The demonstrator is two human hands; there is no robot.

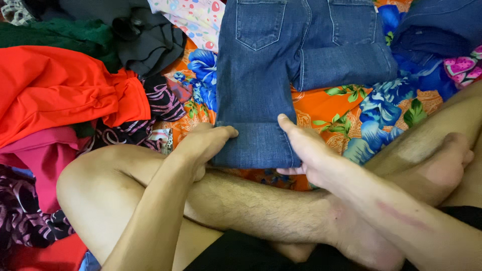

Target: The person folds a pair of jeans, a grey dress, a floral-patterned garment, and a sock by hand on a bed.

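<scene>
Head view: both hands grip the near hem of the blue jeans (261,75) spread on a floral orange sheet (326,108). Left hand (203,145) pinches the hem's left corner; right hand (309,150) closes on its right corner. Red garment (60,90) lies far left.

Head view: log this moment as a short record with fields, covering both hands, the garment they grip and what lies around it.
left hand: left hand grips the left edge of the cuff
right hand: right hand grips the right edge of the cuff, thumb on top
garment: blue jeans, one leg stretched toward the person, the other folded across
surface: orange floral sheet under the jeans
nearby left: red garment, black garment
nearby right: folded blue denim
posture: bare legs crossed
</scene>
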